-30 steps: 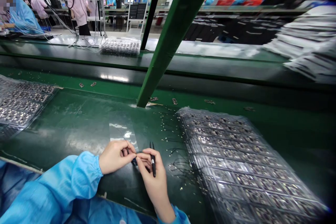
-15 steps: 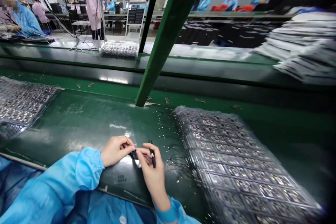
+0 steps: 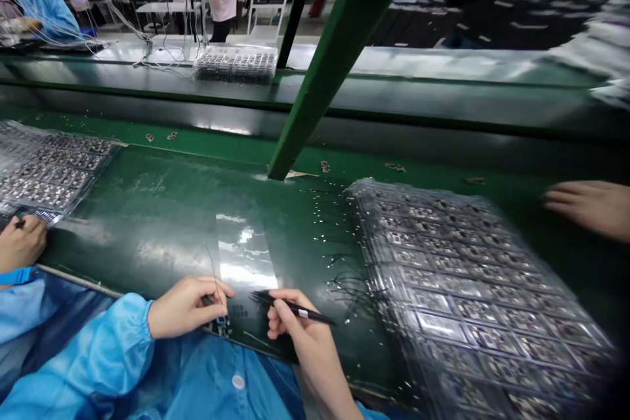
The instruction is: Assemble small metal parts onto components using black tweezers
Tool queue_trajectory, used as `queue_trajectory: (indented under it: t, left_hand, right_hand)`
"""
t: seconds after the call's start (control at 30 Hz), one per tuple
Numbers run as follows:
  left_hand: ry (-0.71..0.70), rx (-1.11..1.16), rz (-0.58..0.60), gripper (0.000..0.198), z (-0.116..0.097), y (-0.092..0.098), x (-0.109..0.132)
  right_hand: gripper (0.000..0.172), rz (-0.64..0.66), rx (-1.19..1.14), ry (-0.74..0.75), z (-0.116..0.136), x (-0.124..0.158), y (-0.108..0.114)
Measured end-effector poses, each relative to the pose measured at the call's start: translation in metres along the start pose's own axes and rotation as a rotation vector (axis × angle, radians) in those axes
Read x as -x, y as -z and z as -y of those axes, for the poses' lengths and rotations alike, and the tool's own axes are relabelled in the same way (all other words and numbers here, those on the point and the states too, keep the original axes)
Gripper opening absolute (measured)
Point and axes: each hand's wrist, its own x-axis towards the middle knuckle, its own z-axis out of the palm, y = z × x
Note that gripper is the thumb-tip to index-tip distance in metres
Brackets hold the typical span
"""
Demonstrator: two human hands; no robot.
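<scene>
My left hand (image 3: 189, 305) is closed near the front edge of the green bench, pinching a small dark component (image 3: 221, 324) with a thin wire rising from it. To its right, my right hand (image 3: 290, 323) grips black tweezers (image 3: 291, 307), whose tips point left toward the component. A clear plastic sheet (image 3: 245, 252) lies on the mat just behind both hands. Both sleeves are light blue.
A stack of clear trays of small parts (image 3: 462, 289) fills the right side. Another tray (image 3: 46, 174) lies at the left, with a co-worker's hand (image 3: 20, 243) by it. Another person's hand (image 3: 588, 207) reaches in at the right. A green post (image 3: 319, 88) slants up behind.
My hands have drawn apart and come nearer the bench's front edge. The tweezers have swung from upright to lying sideways. Two other people's hands have come into view.
</scene>
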Motion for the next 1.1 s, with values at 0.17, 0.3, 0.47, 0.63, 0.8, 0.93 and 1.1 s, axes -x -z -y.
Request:
queue_trajectory:
  t: [0.17,0.3,0.47,0.63,0.8,0.93,1.1]
  left_hand:
    - [-0.068,-0.039,0.001,0.011,-0.002,-0.01,-0.004]
    - [-0.116,-0.072,0.018,0.01,-0.006,-0.013,-0.008]
    - [-0.111,-0.096,0.01,0.011,-0.008,-0.014,-0.01]
    - [-0.098,-0.087,0.007,0.01,-0.01,-0.013,-0.011]
    - [-0.087,-0.076,0.004,0.01,-0.01,-0.014,-0.011]
    - [-0.079,-0.066,-0.003,0.01,-0.008,-0.016,-0.012]
    - [-0.08,-0.057,-0.007,0.009,-0.007,-0.016,-0.013]
  right_hand:
    - [0.039,0.027,0.068,-0.027,0.004,-0.001,-0.001]
    - [0.042,0.033,0.127,-0.044,0.007,0.0,0.001]
    - [0.04,0.018,0.258,0.039,0.002,0.001,0.002]
    - [0.031,-0.04,0.451,0.117,-0.005,0.0,0.004]
    - [0.028,-0.086,0.509,0.152,-0.006,0.0,0.0]
    - [0.028,-0.069,0.505,0.146,-0.004,0.001,-0.001]
    - [0.027,-0.031,0.499,0.15,-0.003,0.001,0.0]
